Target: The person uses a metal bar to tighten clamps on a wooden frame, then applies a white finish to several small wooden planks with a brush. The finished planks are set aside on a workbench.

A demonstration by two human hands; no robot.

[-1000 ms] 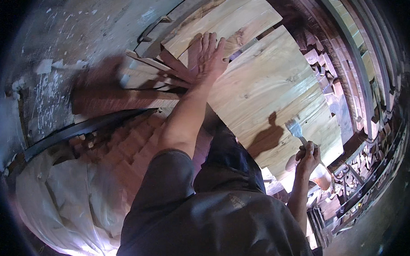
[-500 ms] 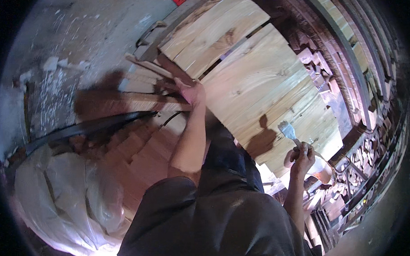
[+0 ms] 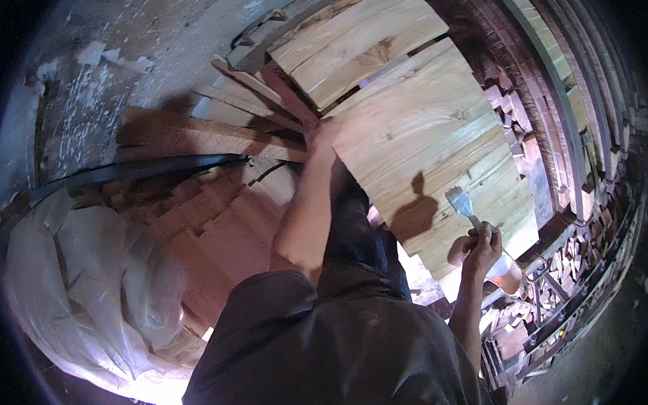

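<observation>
**Brush in one hand, board edge under the other**

My right hand (image 3: 480, 245) is gripping a paintbrush (image 3: 461, 204) with closed fingers, bristles hovering over the pale wooden board (image 3: 436, 148). My left hand (image 3: 323, 135) is touching the board's left edge; its fingers are blurred, so I cannot tell their state.

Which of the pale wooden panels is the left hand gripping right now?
The nearer, larger panel: the left hand grips its left edge, and the brush's shadow falls on it. The farther panel beyond it lies untouched.
</observation>
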